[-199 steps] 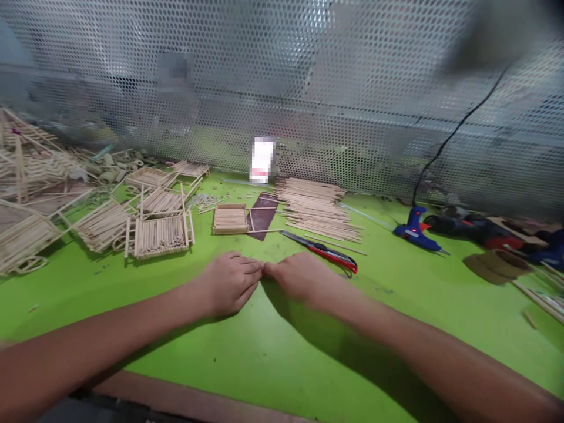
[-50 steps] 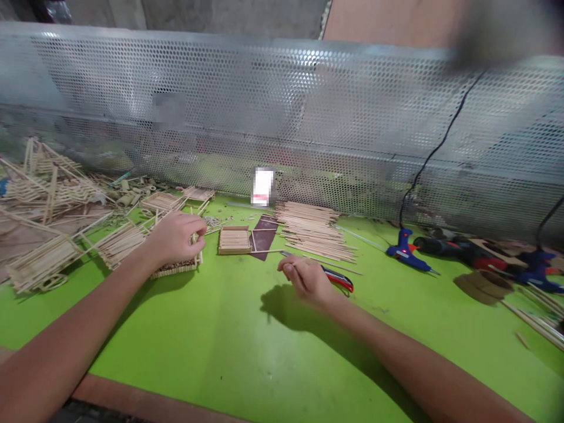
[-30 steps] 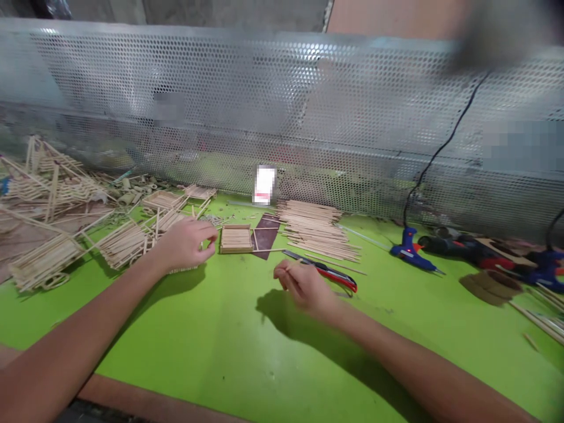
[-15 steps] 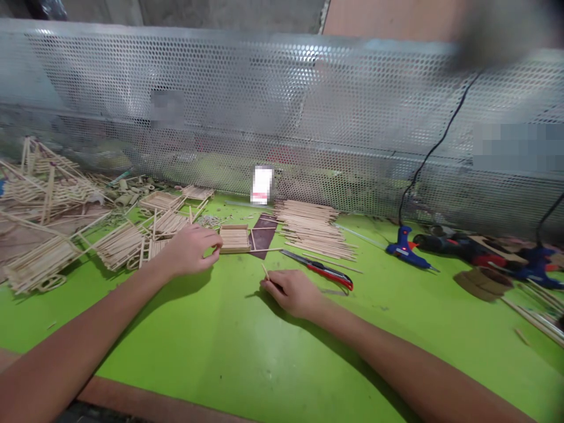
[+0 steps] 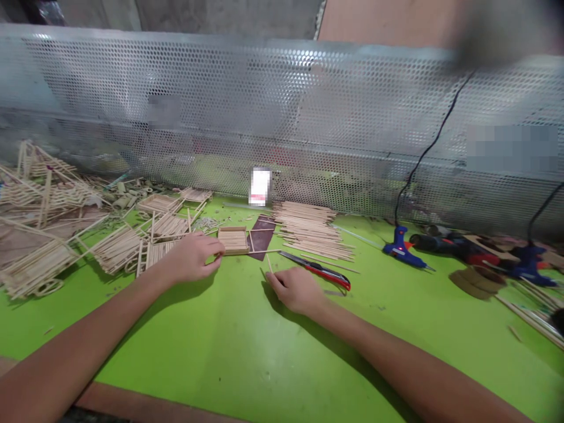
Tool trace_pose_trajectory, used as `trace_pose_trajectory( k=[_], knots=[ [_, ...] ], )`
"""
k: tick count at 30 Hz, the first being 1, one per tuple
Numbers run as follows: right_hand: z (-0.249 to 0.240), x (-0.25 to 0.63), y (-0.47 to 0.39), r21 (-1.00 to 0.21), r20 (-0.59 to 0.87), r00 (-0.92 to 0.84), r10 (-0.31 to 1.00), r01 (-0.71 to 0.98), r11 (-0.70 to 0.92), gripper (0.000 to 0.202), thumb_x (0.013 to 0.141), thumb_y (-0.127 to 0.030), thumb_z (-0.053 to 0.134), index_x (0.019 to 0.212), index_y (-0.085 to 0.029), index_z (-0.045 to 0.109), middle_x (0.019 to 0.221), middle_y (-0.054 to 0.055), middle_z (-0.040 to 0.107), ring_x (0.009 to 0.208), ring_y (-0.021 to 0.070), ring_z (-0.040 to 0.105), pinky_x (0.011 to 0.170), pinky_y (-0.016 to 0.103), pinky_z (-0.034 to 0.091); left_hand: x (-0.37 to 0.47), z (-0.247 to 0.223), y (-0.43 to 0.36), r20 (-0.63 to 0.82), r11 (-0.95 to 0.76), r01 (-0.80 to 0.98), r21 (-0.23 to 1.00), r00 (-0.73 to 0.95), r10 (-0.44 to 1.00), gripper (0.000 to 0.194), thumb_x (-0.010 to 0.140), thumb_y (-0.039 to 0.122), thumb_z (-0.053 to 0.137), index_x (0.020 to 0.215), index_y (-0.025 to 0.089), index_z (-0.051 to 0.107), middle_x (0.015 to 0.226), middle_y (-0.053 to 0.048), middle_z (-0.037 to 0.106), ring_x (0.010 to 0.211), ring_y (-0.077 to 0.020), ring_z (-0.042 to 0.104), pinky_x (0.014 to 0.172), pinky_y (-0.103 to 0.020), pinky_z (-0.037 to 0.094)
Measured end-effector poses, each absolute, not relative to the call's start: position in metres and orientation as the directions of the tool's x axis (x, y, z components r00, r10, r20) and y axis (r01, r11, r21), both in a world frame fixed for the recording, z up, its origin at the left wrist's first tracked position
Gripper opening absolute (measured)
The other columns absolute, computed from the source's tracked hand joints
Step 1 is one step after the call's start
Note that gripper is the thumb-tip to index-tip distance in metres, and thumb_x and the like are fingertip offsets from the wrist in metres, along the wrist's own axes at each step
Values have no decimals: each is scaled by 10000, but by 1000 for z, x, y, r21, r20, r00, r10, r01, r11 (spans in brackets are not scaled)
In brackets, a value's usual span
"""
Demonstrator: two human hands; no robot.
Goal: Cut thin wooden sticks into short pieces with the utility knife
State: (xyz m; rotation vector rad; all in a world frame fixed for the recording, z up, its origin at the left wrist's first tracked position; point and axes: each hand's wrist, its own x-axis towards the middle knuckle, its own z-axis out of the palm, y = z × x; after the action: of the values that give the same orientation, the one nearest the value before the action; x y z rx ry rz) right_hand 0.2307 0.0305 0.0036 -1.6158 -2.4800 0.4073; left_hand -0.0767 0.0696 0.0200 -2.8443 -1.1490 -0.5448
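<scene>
My left hand (image 5: 192,258) reaches over the green table (image 5: 229,346), its fingertips at the near edge of a small wooden stick panel (image 5: 233,239). Whether it grips the panel or only touches it is unclear. My right hand (image 5: 294,288) rests on the table and pinches a short thin wooden stick (image 5: 267,262) that points up and away. A red and black utility knife (image 5: 318,269) lies just beyond my right hand. A dark brown sheet (image 5: 261,235) lies beside the panel.
A pile of loose sticks (image 5: 311,229) lies behind the knife. Several stick assemblies (image 5: 118,247) cover the left side. A blue glue gun (image 5: 402,245) with a black cord, other tools (image 5: 467,247) and a brown disc (image 5: 478,281) sit at the right. A perforated metal wall (image 5: 282,117) bounds the back.
My left hand moved right from the stick assemblies to the small panel. My right hand lowered onto the table with the short stick and shifted slightly toward the panel.
</scene>
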Motion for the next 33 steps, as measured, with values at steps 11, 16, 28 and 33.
trace_pose_trajectory(
  k=[11, 16, 28, 33],
  knots=[
    [33, 277, 76, -76, 131, -298, 946, 948, 309, 466, 1063, -548, 398, 1197, -179, 650, 1119, 164, 720, 950, 302, 672, 670, 380, 508, -64, 8, 64, 234, -761, 619, 195, 724, 649, 208, 946, 227, 543, 984, 195, 745, 925, -58, 785, 822, -213, 711, 885, -442, 553],
    [27, 294, 88, -15, 43, -308, 950, 951, 309, 456, 978, -598, 538, 1078, -187, 707, 1090, 160, 726, 917, 316, 678, 692, 391, 519, -59, 6, 63, 224, -768, 603, 216, 735, 640, 211, 937, 220, 540, 957, 189, 747, 896, -71, 780, 791, -214, 717, 875, -443, 564],
    [24, 288, 85, 110, 40, -314, 949, 945, 308, 363, 1025, -466, 471, 1090, -174, 676, 1137, 157, 708, 1006, 312, 667, 813, 401, 520, -52, 9, 59, 185, -777, 596, 201, 756, 628, 185, 926, 196, 568, 925, 176, 752, 857, -74, 771, 749, -206, 708, 867, -428, 573],
    [35, 295, 87, 171, -26, -284, 958, 943, 284, 420, 990, -520, 503, 1146, -170, 674, 1118, 168, 733, 938, 325, 683, 746, 404, 513, -49, 10, 60, 228, -817, 551, 168, 785, 576, 168, 916, 193, 570, 895, 167, 735, 800, -59, 753, 691, -191, 681, 839, -421, 552]
  ],
)
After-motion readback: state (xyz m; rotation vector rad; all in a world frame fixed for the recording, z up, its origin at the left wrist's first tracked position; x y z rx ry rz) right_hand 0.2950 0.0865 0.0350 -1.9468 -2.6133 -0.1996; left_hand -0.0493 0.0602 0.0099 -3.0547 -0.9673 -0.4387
